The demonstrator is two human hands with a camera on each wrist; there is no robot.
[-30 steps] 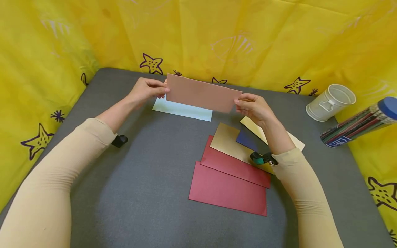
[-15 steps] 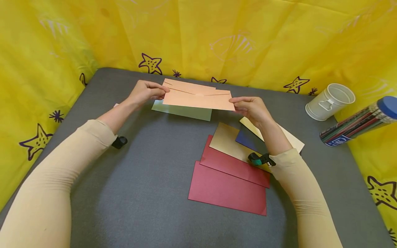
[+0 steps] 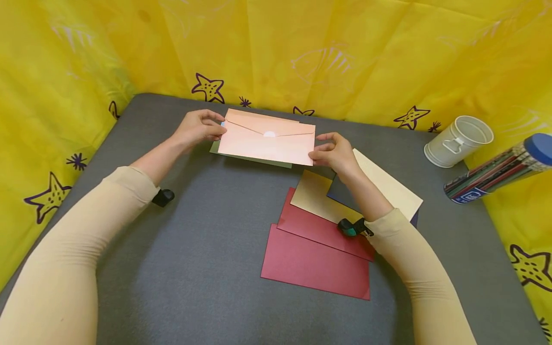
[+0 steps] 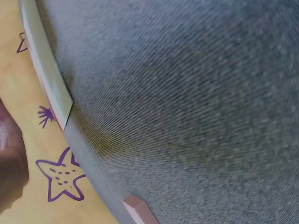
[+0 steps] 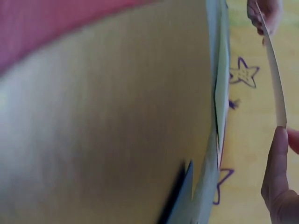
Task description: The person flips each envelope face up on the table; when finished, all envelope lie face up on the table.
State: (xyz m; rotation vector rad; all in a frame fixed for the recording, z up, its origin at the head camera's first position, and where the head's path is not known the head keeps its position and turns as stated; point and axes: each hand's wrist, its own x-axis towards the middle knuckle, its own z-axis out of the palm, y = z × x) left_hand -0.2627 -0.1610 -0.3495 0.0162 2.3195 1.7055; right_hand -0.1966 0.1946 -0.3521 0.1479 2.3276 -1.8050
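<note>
A peach envelope (image 3: 267, 146) is raised over the far part of the table, flap side up, a round white seal on its flap. My left hand (image 3: 196, 127) pinches its left edge. At the right edge my right hand (image 3: 338, 153) grips it between thumb and fingers. In the right wrist view the envelope (image 5: 275, 79) appears edge-on, stretched between the left hand (image 5: 266, 16) and the right hand (image 5: 279, 177). Below it, a light green envelope (image 3: 258, 162) lies partly hidden. The left wrist view catches only part of the left hand (image 4: 9, 158).
Overlapping to the right are two red envelopes (image 3: 319, 258), a tan one (image 3: 316, 196), a dark blue one (image 3: 342, 194) and a cream one (image 3: 384, 182). A white metal pail (image 3: 457, 143) and a clear tube of pencils (image 3: 491, 172) stand far right. Yellow cloth (image 3: 267, 48) hangs behind.
The held envelope has turned from its plain brownish side to its flap side. My right hand has shifted left and slightly down, uncovering more of the cream envelope.
</note>
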